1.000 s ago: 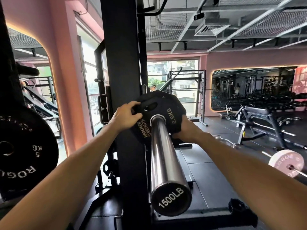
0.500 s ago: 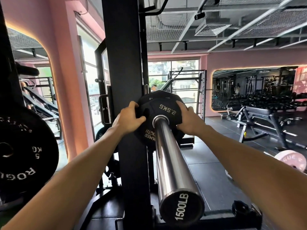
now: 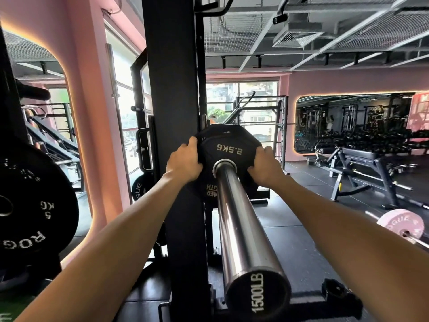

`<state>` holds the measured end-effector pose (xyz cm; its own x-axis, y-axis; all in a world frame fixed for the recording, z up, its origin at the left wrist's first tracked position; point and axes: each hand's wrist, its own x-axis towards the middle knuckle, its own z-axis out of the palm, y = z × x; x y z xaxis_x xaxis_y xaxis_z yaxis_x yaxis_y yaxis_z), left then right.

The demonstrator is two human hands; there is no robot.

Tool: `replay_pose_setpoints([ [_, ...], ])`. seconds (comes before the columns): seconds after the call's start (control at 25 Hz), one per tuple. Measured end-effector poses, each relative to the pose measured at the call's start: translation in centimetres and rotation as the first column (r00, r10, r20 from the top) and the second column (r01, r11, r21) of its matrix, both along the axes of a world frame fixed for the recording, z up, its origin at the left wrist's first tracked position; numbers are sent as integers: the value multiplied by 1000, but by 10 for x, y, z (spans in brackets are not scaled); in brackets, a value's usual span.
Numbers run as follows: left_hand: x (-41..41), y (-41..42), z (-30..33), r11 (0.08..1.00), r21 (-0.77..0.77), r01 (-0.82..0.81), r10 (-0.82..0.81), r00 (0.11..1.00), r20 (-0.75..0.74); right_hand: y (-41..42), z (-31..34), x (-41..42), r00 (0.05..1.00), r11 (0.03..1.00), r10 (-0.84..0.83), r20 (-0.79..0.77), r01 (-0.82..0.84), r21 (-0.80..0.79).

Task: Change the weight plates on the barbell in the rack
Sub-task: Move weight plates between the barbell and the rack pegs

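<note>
Head view looks straight along the chrome barbell sleeve, whose near end cap reads 1500LB. A black 2.5KG plate sits on the sleeve at its far end, beside the black rack upright. Left hand grips the plate's left edge, fingers curled over its rim; right hand clamps the right edge, thumb on the plate's face close to the sleeve. On the left, a black 5 KG Rogue plate hangs on another post. A pink Rogue plate lies on the floor mats at right.
</note>
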<state>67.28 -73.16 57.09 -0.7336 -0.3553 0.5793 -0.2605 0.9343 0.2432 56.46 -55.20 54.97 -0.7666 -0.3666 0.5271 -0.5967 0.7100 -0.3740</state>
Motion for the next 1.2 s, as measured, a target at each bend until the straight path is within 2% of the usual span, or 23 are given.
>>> replay_pose_setpoints([
  [0.12, 15, 8, 6, 999, 7, -40, 40, 998, 56, 10, 2, 14, 998, 1000, 28, 54, -27, -10],
  [0.28, 44, 27, 8, 998, 6, -67, 66, 996, 58, 30, 3, 43, 992, 996, 82, 95, -79, -30],
  [0.64, 147, 85, 0, 992, -77, -104, 103, 995, -13, 90, 0, 148, 996, 996, 82, 42, -80, -36],
  [1.2, 326, 173, 17, 985, -162, -53, 53, 999, 0, 183, 15, 327, 993, 994, 112, 31, -112, 11],
])
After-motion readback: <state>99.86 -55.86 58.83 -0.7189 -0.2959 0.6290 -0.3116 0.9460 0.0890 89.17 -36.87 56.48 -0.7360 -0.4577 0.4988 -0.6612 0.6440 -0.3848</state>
